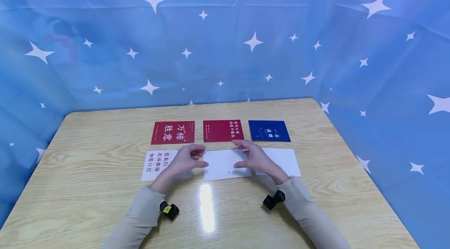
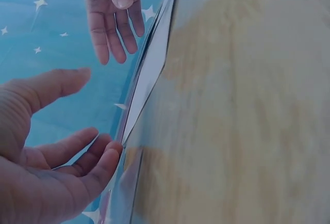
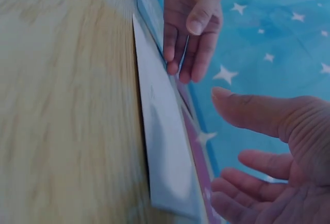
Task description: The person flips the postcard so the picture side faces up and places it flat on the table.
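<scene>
A white card (image 1: 219, 169) with a small dark mark lies on the table between my two hands. My left hand (image 1: 186, 159) hovers at its left edge, thumb and fingers spread apart with nothing between them. Over its right edge is my right hand (image 1: 256, 158), also holding nothing, the thumb held away from loosely bent fingers. The left hand partly covers a white card (image 1: 152, 166) with dark characters; a plain white card (image 1: 283, 159) sits partly behind the right hand. In the right wrist view the middle card (image 3: 165, 131) lies below both hands.
Farther back on the wooden table (image 1: 105, 210) lie a red card (image 1: 159, 133) with white characters, a second red card (image 1: 218, 133) and a dark blue card (image 1: 260, 135). A blue curtain (image 1: 218, 65) with white stars hangs along the table's back and sides.
</scene>
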Demonstrator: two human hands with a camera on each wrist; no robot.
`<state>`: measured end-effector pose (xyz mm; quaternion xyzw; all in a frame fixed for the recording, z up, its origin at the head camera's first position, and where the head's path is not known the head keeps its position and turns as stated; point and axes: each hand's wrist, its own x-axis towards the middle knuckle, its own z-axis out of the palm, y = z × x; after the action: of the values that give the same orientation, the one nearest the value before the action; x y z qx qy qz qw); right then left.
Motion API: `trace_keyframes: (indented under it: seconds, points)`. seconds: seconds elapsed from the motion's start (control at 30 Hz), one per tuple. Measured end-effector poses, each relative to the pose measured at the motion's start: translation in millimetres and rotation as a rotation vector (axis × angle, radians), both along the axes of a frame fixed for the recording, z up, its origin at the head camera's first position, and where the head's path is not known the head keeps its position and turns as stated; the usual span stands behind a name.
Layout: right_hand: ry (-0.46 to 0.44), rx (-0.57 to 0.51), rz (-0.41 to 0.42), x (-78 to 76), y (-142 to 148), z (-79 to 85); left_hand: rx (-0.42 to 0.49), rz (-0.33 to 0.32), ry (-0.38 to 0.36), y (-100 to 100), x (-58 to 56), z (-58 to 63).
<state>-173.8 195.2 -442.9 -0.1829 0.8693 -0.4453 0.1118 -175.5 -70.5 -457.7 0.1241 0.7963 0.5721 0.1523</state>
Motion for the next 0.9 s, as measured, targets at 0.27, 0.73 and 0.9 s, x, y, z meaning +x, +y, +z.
trace_keyframes:
  seconds: [0.27, 0.73, 0.9]
  points:
    - [0.085, 0.075, -0.073, -2.5, 11, -5.0, -0.081, 0.091, 0.046, 7, -1.2, -1.6]
    - [0.103, 0.151, -0.117, -11.7, 13, -16.2, -0.184, 0.146, 0.059, 16, -6.0, -0.3]
    - [0.118, 0.200, -0.083, -14.4, 11, -14.2, -0.201, 0.143, 0.068, 19, -6.8, 0.9]
